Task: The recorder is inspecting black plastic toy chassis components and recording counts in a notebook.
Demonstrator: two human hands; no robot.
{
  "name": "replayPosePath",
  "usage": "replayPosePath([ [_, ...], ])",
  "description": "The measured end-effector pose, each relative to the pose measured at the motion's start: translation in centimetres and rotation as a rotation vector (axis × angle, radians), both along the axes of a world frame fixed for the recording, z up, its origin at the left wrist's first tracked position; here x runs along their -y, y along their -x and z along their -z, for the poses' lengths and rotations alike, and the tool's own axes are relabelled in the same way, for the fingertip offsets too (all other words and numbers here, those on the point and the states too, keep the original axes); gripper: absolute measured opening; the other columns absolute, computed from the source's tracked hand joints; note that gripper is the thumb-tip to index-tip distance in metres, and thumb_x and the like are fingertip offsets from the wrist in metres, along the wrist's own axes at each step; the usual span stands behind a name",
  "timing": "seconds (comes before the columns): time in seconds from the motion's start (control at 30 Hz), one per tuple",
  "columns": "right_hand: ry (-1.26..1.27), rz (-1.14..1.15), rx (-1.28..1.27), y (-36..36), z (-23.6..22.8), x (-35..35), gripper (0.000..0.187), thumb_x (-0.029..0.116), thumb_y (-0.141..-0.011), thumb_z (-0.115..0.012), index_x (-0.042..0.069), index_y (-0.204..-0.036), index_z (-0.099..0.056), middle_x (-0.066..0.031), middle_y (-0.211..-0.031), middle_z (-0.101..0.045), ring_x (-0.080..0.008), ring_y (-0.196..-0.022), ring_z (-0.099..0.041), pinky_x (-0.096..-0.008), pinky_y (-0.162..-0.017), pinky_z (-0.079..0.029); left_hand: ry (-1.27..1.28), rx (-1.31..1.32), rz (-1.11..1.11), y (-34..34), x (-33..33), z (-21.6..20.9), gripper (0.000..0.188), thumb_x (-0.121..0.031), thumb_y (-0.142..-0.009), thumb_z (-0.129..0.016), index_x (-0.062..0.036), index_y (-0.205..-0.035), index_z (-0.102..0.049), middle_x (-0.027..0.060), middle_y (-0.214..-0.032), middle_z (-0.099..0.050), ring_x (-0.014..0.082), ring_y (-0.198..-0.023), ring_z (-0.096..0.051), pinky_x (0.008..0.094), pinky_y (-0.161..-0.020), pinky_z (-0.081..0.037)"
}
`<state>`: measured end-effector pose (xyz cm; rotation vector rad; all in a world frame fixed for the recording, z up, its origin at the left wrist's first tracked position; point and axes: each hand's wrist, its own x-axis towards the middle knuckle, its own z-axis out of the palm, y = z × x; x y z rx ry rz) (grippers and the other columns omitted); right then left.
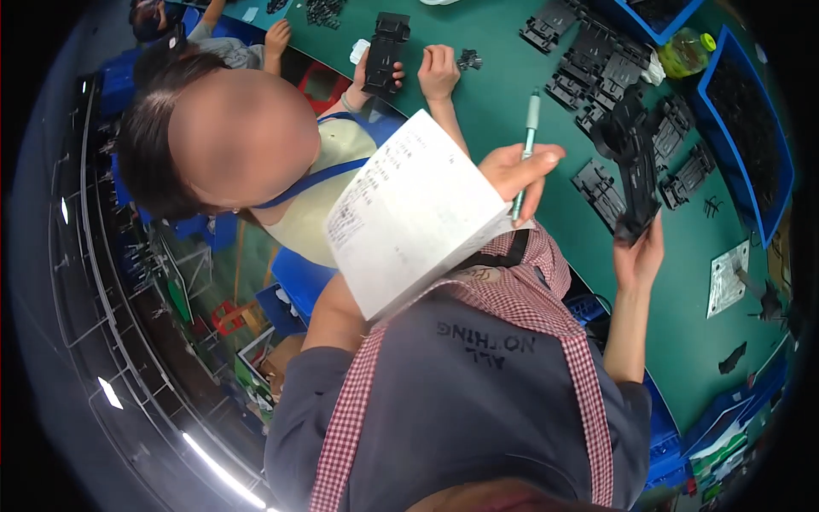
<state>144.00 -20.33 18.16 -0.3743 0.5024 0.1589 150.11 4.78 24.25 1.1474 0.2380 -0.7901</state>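
Note:
My left hand is closed at the right edge of a white notepad with handwriting on it. A light green pen sticks up between its fingers. The notepad covers most of my left forearm. Farther right, my right hand grips the near end of a long black plastic part, which is held up over the green table. Its far end has rounded forms.
Rows of black plastic housings lie on the table. Blue bins and a yellow-lidded jar stand at the right. On the left a co-worker's hand holds a black housing; their other hand rests nearby.

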Motion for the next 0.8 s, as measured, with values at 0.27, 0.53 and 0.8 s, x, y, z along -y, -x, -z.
replayPosePath([
  [0.27,0.133,-0.126,-0.006,1.9,-5.3,-7.1,0.04,0.015,-0.09,-0.04,0.0,-0.126,-0.032,-0.0148,-0.121,-0.047,-0.0255,-0.111,-0.047,-0.0402,-0.096,-0.036,0.078,-0.029,-0.172,-1.4,0.8,-0.1,0.021,-0.022,-0.089,-0.051,-0.0014,-0.093,-0.045,0.0069,-0.042,-0.044,0.016,-0.03,-0.04,0.027,-0.03,-0.031],
  [0.53,0.161,-0.432,0.083,0.9,-5.9,-4.9,0.046,0.031,-0.089,-0.044,-0.005,-0.116,-0.041,-0.0145,-0.102,-0.058,-0.0199,-0.093,-0.057,-0.0314,-0.081,-0.047,-0.028,-0.177,-0.117,-2.7,0.2,-1.8,0.021,-0.02,-0.086,-0.052,-0.0055,-0.074,-0.042,0.0056,-0.04,-0.044,0.0127,-0.028,-0.037,0.025,-0.03,-0.031],
  [0.8,0.079,-0.516,0.001,-0.6,-6.8,-6.3,0.035,0.026,-0.089,-0.048,-0.006,-0.101,-0.056,-0.0129,-0.099,-0.061,-0.0173,-0.088,-0.059,-0.0304,-0.08,-0.047,-0.066,-0.186,0.037,-1.9,0.5,-2.0,0.029,-0.029,-0.081,-0.054,-0.0082,-0.063,-0.046,0.0048,-0.038,-0.042,0.0107,-0.029,-0.035,0.0202,-0.032,-0.027],
])
